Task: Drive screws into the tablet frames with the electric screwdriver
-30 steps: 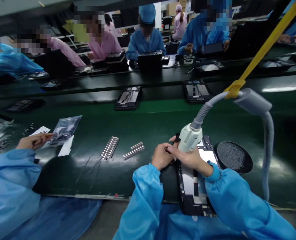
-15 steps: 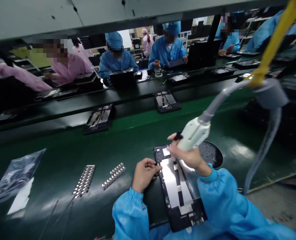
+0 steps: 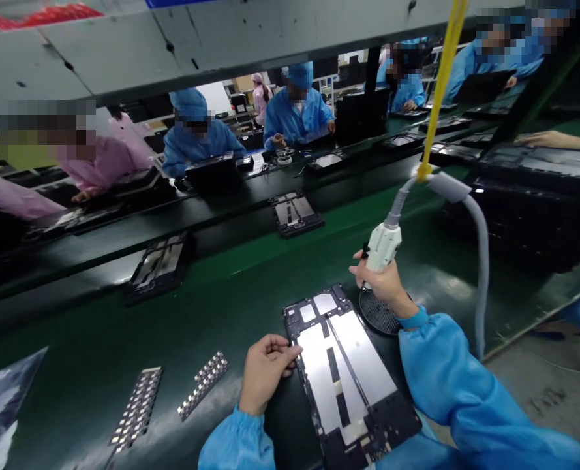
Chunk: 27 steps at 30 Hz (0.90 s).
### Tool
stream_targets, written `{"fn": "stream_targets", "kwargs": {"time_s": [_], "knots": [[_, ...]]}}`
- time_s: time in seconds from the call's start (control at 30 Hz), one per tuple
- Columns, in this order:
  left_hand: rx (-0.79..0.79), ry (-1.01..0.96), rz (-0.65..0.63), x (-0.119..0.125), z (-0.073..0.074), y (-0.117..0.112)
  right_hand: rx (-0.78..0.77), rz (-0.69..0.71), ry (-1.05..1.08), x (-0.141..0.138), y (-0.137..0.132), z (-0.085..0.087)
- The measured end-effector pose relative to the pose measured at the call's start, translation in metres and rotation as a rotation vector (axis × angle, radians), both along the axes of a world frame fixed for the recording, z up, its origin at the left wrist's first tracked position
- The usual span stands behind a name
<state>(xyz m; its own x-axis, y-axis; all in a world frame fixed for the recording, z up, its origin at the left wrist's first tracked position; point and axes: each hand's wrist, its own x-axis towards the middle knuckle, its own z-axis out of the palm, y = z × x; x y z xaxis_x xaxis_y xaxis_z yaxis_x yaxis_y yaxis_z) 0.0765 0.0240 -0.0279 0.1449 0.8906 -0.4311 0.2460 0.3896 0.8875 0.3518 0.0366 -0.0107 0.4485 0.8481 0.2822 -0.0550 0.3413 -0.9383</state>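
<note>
In front of me lies an opened tablet [image 3: 370,359], a black frame with silver plates and a dark ribbon strip inside. My left hand [image 3: 264,371] is closed at the tablet's left edge, thumb and fingertips against the rim. My right hand [image 3: 388,287] is wrapped round a pale electric screwdriver [image 3: 385,243], held tip down. A grey sleeved cable runs from its top, tied to a yellow strap [image 3: 442,91]. Under the screwdriver, right of the tablet's far end, is a round black dish [image 3: 380,314] with a dotted surface; my hand hides the tip.
On the left lie two strips of small parts [image 3: 139,408] [image 3: 204,384] and a clear plastic bag [image 3: 6,398]. Other opened tablets [image 3: 295,214] [image 3: 157,264] lie further back. Black stacked units [image 3: 519,222] stand right. Co-workers sit across the bench; a grey beam [image 3: 123,55] crosses overhead.
My right hand has carried the screwdriver from above the tablet's far end rightward to the round dish. The left hand stays at the tablet's left edge. The view has shifted right.
</note>
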Motion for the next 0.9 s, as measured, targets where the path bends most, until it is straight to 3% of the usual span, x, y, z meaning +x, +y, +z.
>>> {"fn": "stream_targets", "kwargs": {"time_s": [0.23, 0.67, 0.9], "knots": [[0.011, 0.012, -0.015, -0.002, -0.001, 0.0, -0.011, 0.06, -0.02, -0.005, -0.002, 0.0], [-0.017, -0.012, -0.003, -0.003, -0.002, 0.001, -0.055, 0.045, -0.056, -0.011, -0.002, -0.004], [0.012, -0.045, -0.013, -0.004, -0.007, 0.003, -0.037, 0.033, -0.062, -0.011, -0.003, 0.003]]}}
